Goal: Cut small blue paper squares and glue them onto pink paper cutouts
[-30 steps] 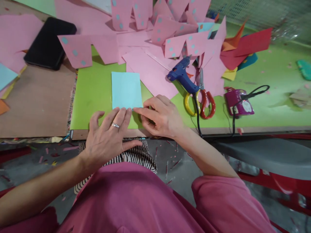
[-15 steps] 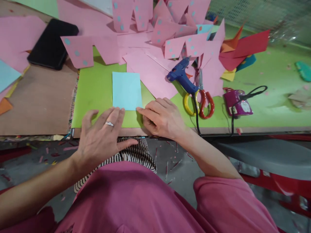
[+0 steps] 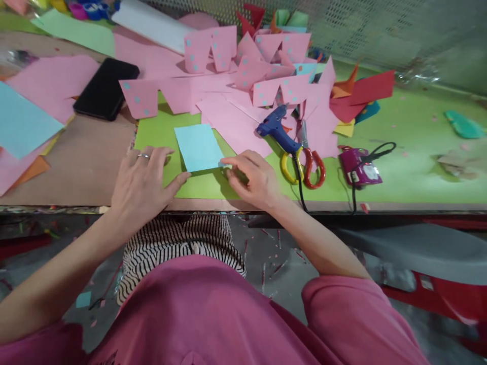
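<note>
A light blue sheet of paper (image 3: 200, 147) lies slightly turned on a green sheet (image 3: 198, 190) at the table's front. My right hand (image 3: 254, 177) has its fingers curled at the lower right corner of the blue paper, index fingertip on that corner. To the left, my left hand (image 3: 146, 175), with a ring on one finger, is open, fingers spread over the green sheet; its thumb tip is by the paper's lower left corner. A blue glue gun (image 3: 279, 131) and scissors with a yellow and a red handle (image 3: 314, 170) lie right of my right hand.
Pink cut-outs with blue dots (image 3: 279, 90) stand and lie behind the blue paper. A black phone (image 3: 107, 88) rests at the left. A purple box with a black cord (image 3: 361, 167) sits at the right, near red paper (image 3: 373, 87).
The blue paper has turned counterclockwise, its lower right corner now higher. My left hand has moved left off its lower edge and spread its fingers. My right hand stays at the corner.
</note>
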Demonstrator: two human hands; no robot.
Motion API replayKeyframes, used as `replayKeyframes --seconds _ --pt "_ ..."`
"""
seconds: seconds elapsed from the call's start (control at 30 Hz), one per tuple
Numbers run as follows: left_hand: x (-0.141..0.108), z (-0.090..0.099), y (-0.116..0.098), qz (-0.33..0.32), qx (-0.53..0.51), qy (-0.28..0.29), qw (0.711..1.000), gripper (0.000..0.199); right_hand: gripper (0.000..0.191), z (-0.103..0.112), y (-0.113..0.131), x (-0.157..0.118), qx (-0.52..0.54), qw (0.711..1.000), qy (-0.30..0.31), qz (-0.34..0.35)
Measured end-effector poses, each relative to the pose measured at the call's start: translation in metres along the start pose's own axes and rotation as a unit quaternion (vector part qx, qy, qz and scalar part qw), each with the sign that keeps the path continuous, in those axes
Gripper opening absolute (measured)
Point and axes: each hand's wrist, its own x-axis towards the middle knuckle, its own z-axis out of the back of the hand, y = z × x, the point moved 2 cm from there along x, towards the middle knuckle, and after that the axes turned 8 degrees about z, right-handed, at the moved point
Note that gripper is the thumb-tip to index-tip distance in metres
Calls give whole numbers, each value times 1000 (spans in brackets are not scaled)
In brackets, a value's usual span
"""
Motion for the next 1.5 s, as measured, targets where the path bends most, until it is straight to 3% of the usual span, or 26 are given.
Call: replayKeyframes --seconds 0.1,0.2,0.33,0.43,0.5,0.57,0.67,0.73,0.83,0.9,1.1,1.27,1.4,1.5 --pt "10 -3 -5 -44 1 -7 999 45 22 0 -3 1 28 997 4 -75" --pt "13 -4 -8 -76 -1 -12 997 39 21 -3 -3 3 22 994 32 -99" --pt "17 -8 -8 -76 -35 15 996 33 13 -5 -1 9 12 992 54 -117" --pt "17 -10 -3 -38 -134 17 990 35 10 0 2 16 72 985 46 -152" --pt "15 -10 0 14 -259 -6 966 46 11 5 5 19 143 971 17 -190" --pt "12 -10 1 62 -409 -1 911 56 14 10 10 22 220 949 -13 -225" --pt "9 -7 -6 100 -570 76 812 67 17 15 19 27 292 925 -24 -241" --pt "8 -2 -12 116 -608 104 779 70 16 16 25 29 297 926 -13 -233" --pt "10 4 -17 139 -630 93 759 71 13 19 31 32 298 930 -2 -217" --pt "10 7 -18 150 -651 84 739 75 19 22 32 32 307 922 -29 -235" --pt "4 8 -27 155 -716 50 679 87 46 6 39 25 402 865 -42 -297" --pt "-6 4 -36 145 -723 47 674 88 37 -11 49 32 471 815 -174 -290" --pt "-9 1 -32 163 -723 84 666 62 40 -11 50 37 470 812 -175 -300" --pt "-8 1 -28 194 -705 114 672 65 42 -9 50 38 459 821 -166 -296"
